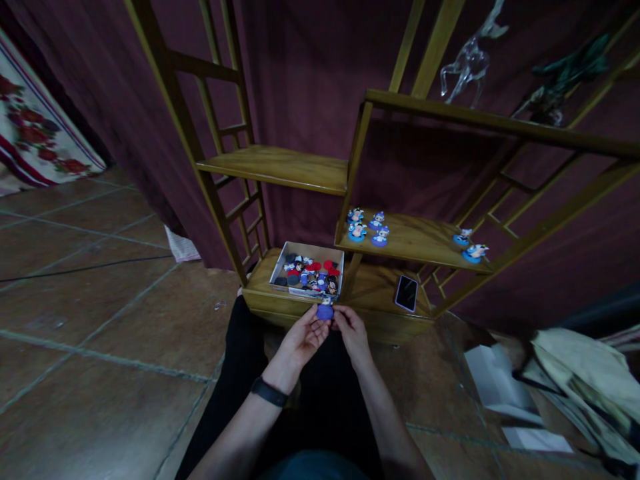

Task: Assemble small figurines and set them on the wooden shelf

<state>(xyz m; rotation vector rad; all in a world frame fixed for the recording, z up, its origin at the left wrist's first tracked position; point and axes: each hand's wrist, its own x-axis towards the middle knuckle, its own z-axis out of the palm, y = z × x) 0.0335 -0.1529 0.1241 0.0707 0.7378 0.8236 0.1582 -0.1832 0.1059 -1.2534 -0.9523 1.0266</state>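
Observation:
Between my two hands is a small figurine on a round purple base, held just in front of the low shelf. The fingers of my left hand are closed on its left side. My right hand pinches at the base's right edge. Just beyond them, an open cardboard box contains many small figurines and loose red, dark and blue bases. Two purple-based figurines stand on the middle shelf, beside two blue-based figurines. Another pair of blue-based figurines stands at that shelf's right end.
A wooden shelf unit stands before a dark red curtain. On its lower board lies a phone. A clear glass animal and a dark green ornament occupy the upper right shelf. White boxes and a pale bag are on the floor at right.

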